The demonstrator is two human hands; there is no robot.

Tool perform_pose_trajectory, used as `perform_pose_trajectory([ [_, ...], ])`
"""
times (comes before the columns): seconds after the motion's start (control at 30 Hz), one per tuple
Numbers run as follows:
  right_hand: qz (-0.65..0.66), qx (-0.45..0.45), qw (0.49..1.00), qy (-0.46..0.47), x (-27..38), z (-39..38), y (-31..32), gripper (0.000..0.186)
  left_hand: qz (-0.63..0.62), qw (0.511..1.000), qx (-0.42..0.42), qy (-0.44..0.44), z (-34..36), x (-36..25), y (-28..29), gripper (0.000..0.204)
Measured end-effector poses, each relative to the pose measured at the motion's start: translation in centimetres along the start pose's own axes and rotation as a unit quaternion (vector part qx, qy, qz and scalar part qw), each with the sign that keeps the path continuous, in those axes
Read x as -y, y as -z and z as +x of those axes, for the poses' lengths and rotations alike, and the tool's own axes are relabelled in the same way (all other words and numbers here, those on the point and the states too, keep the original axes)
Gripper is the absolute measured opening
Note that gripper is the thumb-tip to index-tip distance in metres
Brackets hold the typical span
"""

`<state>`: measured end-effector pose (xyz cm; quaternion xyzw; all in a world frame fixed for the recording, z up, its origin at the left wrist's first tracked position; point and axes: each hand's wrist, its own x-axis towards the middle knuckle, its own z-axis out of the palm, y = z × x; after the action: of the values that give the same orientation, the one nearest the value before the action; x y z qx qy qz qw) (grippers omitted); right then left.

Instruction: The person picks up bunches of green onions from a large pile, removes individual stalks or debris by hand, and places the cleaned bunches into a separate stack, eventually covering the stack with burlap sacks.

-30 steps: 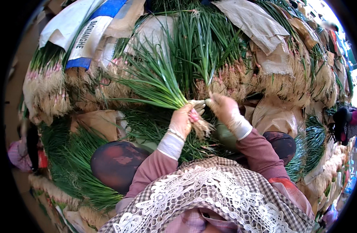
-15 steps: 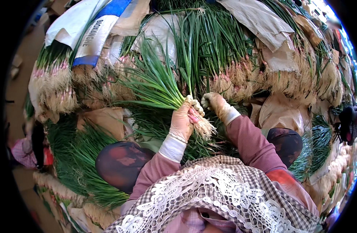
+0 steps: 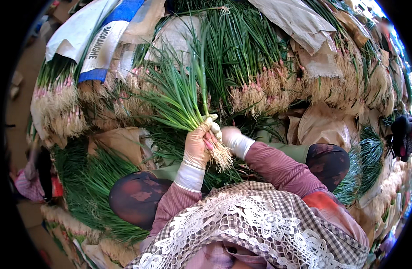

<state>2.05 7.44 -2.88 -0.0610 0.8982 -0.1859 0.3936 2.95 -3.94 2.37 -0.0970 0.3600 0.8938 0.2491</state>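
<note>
Our left hand is wrapped around a bunch of onions, down low near the roots. The bunch is up in front of us, near a big pile of onions. Our right hand is right by the roots, but its fingers are hidden, so we cannot tell if it has anything. If our left hand gets too loose, we think some onions could slip out and drop on the loose leaves below. If we squeeze too hard, the stems could get squashed. A tug from the right hand could snap the roots. The bunch has long green tops spread like a fan, little pink bulbs, and pale roots like messy hair.
</note>
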Motion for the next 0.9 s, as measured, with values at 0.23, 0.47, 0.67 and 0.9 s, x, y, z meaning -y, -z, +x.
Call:
perform_pose_trajectory([
  [0.23, 0.263, -0.206, 0.942, -0.028, -3.9, 2.2, -0.7, 0.023, 0.024, 0.995, -0.088, 0.049, 1.3, -0.8, 2.4, 0.022],
  [0.47, 0.305, -0.14, 0.934, -0.121, -6.5, 10.1, 2.6, 0.043, 0.063, 0.993, -0.091, 0.035, 0.7, -0.7, 3.8, 0.017],
  [0.67, 0.332, -0.146, 0.931, 0.041, -3.7, 4.1, 9.0, 0.057, 0.101, 0.99, -0.101, 0.019, 1.1, -0.7, 4.4, 0.017],
  [0.9, 0.605, -0.156, 0.773, 0.11, 0.8, 2.7, 3.2, 0.031, 0.06, 0.994, -0.092, 0.029, 1.0, 0.9, 3.9, 0.017],
])
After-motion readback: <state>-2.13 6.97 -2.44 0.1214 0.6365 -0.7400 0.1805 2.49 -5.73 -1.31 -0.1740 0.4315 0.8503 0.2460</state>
